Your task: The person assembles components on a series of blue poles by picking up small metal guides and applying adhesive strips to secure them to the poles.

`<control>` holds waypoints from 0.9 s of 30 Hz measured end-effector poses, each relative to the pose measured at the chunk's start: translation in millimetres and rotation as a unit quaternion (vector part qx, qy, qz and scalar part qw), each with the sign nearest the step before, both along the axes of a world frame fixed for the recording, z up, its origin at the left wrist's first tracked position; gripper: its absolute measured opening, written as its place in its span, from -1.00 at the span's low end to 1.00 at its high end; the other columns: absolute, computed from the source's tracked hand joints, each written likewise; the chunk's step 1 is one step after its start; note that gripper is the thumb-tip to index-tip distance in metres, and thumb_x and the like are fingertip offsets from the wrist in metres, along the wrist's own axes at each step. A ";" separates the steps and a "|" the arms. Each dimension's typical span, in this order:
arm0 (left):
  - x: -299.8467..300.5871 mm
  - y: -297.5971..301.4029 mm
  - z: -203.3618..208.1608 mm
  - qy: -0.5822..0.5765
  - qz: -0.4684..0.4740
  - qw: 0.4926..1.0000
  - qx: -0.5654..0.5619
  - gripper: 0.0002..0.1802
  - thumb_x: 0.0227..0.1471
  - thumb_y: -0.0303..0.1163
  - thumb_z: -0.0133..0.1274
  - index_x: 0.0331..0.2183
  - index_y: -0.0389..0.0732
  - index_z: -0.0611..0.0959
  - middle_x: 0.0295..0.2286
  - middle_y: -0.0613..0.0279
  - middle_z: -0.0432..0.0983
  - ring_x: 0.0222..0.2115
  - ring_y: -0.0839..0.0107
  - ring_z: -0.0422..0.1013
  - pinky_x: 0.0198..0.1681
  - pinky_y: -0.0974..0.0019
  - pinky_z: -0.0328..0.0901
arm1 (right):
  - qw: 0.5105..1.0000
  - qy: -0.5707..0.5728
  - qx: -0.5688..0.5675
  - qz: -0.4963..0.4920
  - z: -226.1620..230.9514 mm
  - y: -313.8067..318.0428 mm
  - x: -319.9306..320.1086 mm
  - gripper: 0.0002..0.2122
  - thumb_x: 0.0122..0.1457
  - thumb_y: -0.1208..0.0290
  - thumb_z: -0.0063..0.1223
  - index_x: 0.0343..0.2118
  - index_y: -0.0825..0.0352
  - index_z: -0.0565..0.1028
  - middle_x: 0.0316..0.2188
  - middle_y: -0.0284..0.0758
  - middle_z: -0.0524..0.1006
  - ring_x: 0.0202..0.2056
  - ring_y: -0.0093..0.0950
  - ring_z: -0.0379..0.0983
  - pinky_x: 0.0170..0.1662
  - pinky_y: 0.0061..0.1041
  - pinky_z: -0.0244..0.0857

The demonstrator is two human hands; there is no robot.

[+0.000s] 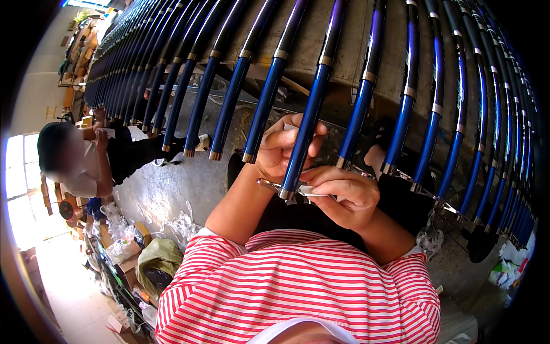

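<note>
I can't make out much of the small pale piece [309, 191] at the lower end of the blue rod [303, 137]; my right hand [344, 195] covers most of it, fingers pinched tight on it. My left hand [281, 150] has its fingers curled around that rod just above its metal end, thumb across the front. The rod hangs in a long row of blue rods [401, 114] with gold rings, and the row's far ends blur into the dark rim. Down left, crumpled clear bags [120, 226] and brown cardboard boxes [129, 266] lie on the floor [154, 189], their markings too small to tell. A seated person [86, 160] works at the row's left.
</note>
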State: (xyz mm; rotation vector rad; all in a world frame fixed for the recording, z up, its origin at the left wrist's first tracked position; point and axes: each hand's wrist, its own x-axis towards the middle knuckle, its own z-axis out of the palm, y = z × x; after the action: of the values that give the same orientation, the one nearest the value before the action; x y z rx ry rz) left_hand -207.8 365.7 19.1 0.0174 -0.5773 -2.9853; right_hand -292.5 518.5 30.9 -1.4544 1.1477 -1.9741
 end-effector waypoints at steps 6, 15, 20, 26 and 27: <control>-0.1 -1.5 -6.1 -0.017 0.009 0.999 -0.040 -0.52 -0.17 -0.28 0.19 -0.25 -0.43 0.48 -0.58 0.07 0.44 -0.80 0.74 0.08 -0.78 0.67 0.05 | 1.000 0.002 0.000 0.007 4.4 -1.4 0.5 -0.87 -0.11 0.74 0.14 -0.47 0.44 0.46 -0.51 -0.14 0.51 -0.35 -0.23 0.53 -0.34 -0.43 0.43; -1.1 -3.6 1.9 -0.032 -0.005 0.996 -0.081 -0.52 -0.22 -0.23 0.23 -0.31 -0.35 0.45 -0.61 0.14 0.35 -0.78 0.65 0.10 -0.78 0.60 0.03 | 1.000 0.015 -0.008 0.008 4.4 -2.0 0.8 -0.86 -0.11 0.73 0.16 -0.47 0.43 0.47 -0.50 -0.20 0.50 -0.35 -0.24 0.53 -0.33 -0.44 0.43; -2.9 -5.6 11.1 -0.041 -0.023 0.995 -0.088 -0.55 -0.25 -0.27 0.26 -0.40 -0.28 0.36 -0.63 0.23 0.22 -0.74 0.57 0.09 -0.78 0.53 0.00 | 1.000 0.013 -0.007 0.008 5.2 -1.6 1.4 -0.86 -0.12 0.72 0.17 -0.47 0.43 0.48 -0.50 -0.20 0.50 -0.36 -0.25 0.53 -0.32 -0.43 0.44; -4.2 -7.7 19.6 -0.063 -0.023 0.990 -0.124 -0.53 -0.29 -0.26 0.29 -0.47 -0.24 0.34 -0.63 0.25 0.21 -0.74 0.59 0.07 -0.77 0.54 -0.01 | 1.000 0.019 -0.017 0.008 6.8 -3.6 1.1 -0.87 -0.11 0.71 0.17 -0.46 0.43 0.48 -0.52 -0.20 0.50 -0.38 -0.26 0.53 -0.32 -0.43 0.45; -4.8 -6.7 21.8 -0.062 -0.013 0.989 -0.130 -0.54 -0.29 -0.26 0.29 -0.47 -0.24 0.34 -0.63 0.25 0.21 -0.74 0.59 0.08 -0.77 0.54 -0.01 | 1.000 0.021 -0.021 0.007 6.8 -3.8 1.0 -0.87 -0.11 0.71 0.16 -0.46 0.44 0.48 -0.52 -0.20 0.50 -0.39 -0.27 0.53 -0.33 -0.44 0.44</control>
State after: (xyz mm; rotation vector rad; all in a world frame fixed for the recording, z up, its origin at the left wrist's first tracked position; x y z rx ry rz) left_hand -212.6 359.0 40.8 0.1762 -0.9844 -2.9230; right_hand -291.5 514.7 37.7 -1.5278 1.1165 -1.9776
